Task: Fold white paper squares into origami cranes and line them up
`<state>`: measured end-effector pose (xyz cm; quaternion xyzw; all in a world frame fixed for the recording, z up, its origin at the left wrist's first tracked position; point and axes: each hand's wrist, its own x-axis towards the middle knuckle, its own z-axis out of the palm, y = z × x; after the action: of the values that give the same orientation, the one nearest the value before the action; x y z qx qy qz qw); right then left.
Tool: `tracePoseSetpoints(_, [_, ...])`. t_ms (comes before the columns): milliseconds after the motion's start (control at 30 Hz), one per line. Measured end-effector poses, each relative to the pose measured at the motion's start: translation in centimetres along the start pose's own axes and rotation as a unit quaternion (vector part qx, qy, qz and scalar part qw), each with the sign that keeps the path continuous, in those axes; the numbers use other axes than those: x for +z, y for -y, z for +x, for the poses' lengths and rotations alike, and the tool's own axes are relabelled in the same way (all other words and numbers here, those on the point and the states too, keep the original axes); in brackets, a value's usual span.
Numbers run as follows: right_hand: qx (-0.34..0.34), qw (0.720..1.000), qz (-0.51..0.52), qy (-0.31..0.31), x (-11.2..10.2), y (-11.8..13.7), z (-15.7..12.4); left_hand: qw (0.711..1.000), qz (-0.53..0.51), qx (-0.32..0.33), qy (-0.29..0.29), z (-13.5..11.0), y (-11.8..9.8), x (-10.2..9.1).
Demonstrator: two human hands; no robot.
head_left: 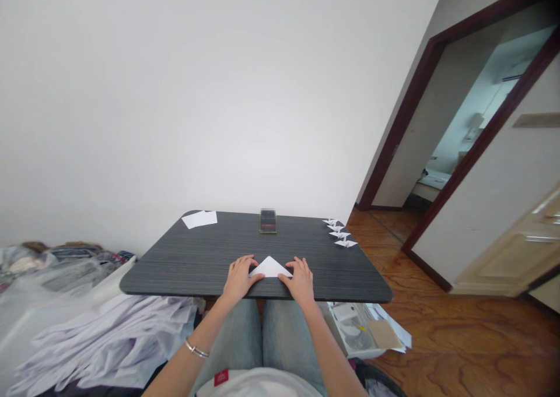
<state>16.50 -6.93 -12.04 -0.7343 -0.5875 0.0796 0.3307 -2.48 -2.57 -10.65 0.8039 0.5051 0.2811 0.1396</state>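
A white sheet of paper folded into a triangle (270, 267) lies near the front edge of the dark table, its peak pointing away from me. My left hand (240, 277) grips its left corner, thumb along the lower edge and fingers curled at the side. At the right corner, my right hand (299, 278) holds the paper in the same way, thumb on the folded edge. Several folded white paper cranes (345, 243) stand in a row at the table's right side. White paper sheets (200, 219) lie at the back left.
A phone on a stand (268, 221) is at the back middle of the table (175, 269), against the wall. Heaped white cloth (114, 338) lies on the left below the table. To the right, a box of items (356, 330) sits under the table edge; beyond is a doorway.
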Motion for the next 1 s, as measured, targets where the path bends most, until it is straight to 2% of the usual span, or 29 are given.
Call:
tracePoseSetpoints(200, [-0.018, 0.999, 0.035, 0.013, 0.0, -0.3, 0.4, 0.993, -0.112, -0.026, 0.003, 0.2, -0.1, -0.4])
tracePoseSetpoints(333, [-0.041, 0.992, 0.119, 0.010, -0.6, -0.3, 0.3, 0.987, -0.157, -0.034, 0.002, 0.2, 0.0, -0.5])
tracePoseSetpoints(400, [-0.042, 0.980, 0.194, 0.018, -0.8, -0.3, 0.3, 0.981, -0.188, -0.036, 0.001, 0.1, 0.0, -0.5])
tracePoseSetpoints(567, [-0.004, 0.927, 0.375, 0.017, -1.0, -0.3, 0.6, 0.964, -0.264, -0.039, -0.011, 0.1, 0.1, -0.9])
tracePoseSetpoints(633, [0.005, 0.915, 0.403, 0.009, -0.9, -0.4, 0.7, 0.944, -0.325, -0.043, -0.025, 0.0, 0.2, -1.2])
tracePoseSetpoints(767, [0.022, 0.888, 0.460, -0.002, -1.0, -0.2, 0.4, 0.874, -0.480, -0.066, -0.041, -0.4, 0.0, -1.9])
tracePoseSetpoints(800, [0.026, 0.879, 0.475, -0.002, -1.2, -0.1, 0.2, 0.866, -0.493, -0.072, -0.041, -0.5, -0.2, -2.0])
tracePoseSetpoints(900, [0.046, 0.829, 0.557, 0.007, -2.3, 0.8, -0.6, 0.853, -0.514, -0.080, -0.049, -0.9, -1.4, -2.5])
tracePoseSetpoints(1000, [0.046, 0.810, 0.584, 0.025, -3.7, 1.8, -1.3, 0.826, -0.562, -0.043, -0.023, -1.3, -3.5, -3.5])
